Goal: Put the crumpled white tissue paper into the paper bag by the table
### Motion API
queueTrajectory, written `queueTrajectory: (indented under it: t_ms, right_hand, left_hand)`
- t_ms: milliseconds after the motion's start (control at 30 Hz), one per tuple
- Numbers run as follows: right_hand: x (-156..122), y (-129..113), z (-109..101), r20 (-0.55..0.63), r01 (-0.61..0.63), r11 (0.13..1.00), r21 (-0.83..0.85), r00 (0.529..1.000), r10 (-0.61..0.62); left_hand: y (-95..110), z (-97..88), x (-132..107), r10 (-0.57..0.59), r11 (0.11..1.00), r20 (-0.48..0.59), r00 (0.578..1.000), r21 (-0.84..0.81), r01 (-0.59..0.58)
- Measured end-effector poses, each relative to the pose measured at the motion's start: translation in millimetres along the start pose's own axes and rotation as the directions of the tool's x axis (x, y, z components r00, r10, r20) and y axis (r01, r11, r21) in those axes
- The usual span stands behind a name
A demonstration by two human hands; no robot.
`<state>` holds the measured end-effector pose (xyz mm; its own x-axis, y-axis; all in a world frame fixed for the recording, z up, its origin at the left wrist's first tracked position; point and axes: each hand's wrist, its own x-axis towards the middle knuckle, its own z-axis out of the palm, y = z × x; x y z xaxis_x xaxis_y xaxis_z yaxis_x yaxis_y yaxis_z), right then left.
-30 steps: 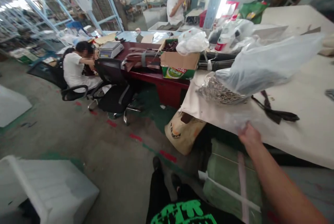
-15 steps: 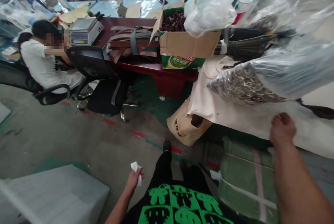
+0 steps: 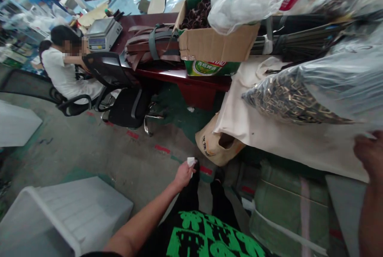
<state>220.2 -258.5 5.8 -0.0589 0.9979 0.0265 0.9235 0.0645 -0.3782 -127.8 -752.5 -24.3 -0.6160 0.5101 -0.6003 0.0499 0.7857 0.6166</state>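
Note:
My left hand (image 3: 183,175) is closed around a small piece of white paper (image 3: 190,162) and hangs in front of my legs. Over the cloth-covered table at the right edge, my right hand (image 3: 369,151) has its fingers curled. Something pale shows at its fingertips, too blurred to name. Just above that hand lies a clear plastic bag (image 3: 338,77) with many small metal buckles (image 3: 290,99) in its lower end. Beneath it spreads a cream cloth (image 3: 239,119), hanging over the table edge.
A co-worker (image 3: 68,65) sits at the left by an office chair (image 3: 128,105). A weighing scale (image 3: 104,33), bundled strips (image 3: 152,45) and a cardboard box (image 3: 215,45) stand on the desk. A paper sack (image 3: 209,141), a green wrapped bundle (image 3: 287,209) and a grey-white bin (image 3: 74,209) are below.
My left hand has risen and moved right with the white paper. The right hand has shifted right along the cloth, toward the frame's edge. The view has shifted slightly.

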Motion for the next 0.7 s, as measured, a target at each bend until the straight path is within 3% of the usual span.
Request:
queueTrajectory:
  t_ms: [33,67,133,167,267,333,400,500,533,600,700]
  right_hand:
    - [-11.7,5.8,-11.9,-0.037,-0.059,0.998,-0.024,0.998,0.058]
    - [-25.5,9.0,-22.8,-0.093,-0.088,0.996,-0.032,0.992,0.085]
    - [-58.1,8.1,-36.6,-0.222,-0.018,1.0,-0.006,0.975,0.016]
    - [-76.0,4.7,-38.0,-0.261,0.067,0.998,0.014,0.964,-0.061]
    - [-132.3,-14.7,-18.0,-0.193,0.395,0.911,0.116,0.909,-0.37]
    - [-167.6,-34.6,9.8,-0.081,0.6,0.776,0.195,0.798,-0.597]
    - [-196.8,-59.2,41.1,0.074,0.746,0.612,0.261,0.617,-0.784]
    - [-220.6,-98.7,82.7,0.216,0.838,0.439,0.323,0.387,-0.897]
    - [-221.8,-110.3,94.2,0.28,0.846,0.421,0.328,0.339,-0.898]
    - [-214.3,-128.3,114.5,0.443,0.832,0.463,0.305,0.307,-0.843]
    - [-189.6,-139.4,139.4,0.617,0.767,0.611,0.197,0.387,-0.685]
  left_hand:
    - [24.0,17.5,6.1,0.09,0.996,0.058,0.994,0.001,-0.09]
    - [48.4,35.2,13.1,0.262,0.963,0.118,0.958,0.031,-0.267]
    - [94.2,68.2,28.9,0.493,0.848,0.194,0.848,0.113,-0.519]
    - [113.8,82.4,36.8,0.504,0.817,0.211,0.838,0.199,-0.541]
    - [151.6,111.7,56.6,0.343,0.776,0.235,0.909,0.475,-0.415]
    - [157.8,120.1,63.6,0.259,0.738,0.27,0.927,0.564,-0.37]
    - [153.0,121.7,65.0,0.238,0.707,0.323,0.916,0.589,-0.392]
    - [138.2,117.8,61.3,0.258,0.645,0.397,0.881,0.608,-0.463]
    - [133.4,115.8,59.9,0.268,0.628,0.414,0.87,0.609,-0.484]
    - [125.4,111.5,57.7,0.276,0.608,0.433,0.858,0.613,-0.505]
    - [116.2,102.1,55.3,0.256,0.615,0.431,0.865,0.618,-0.49]
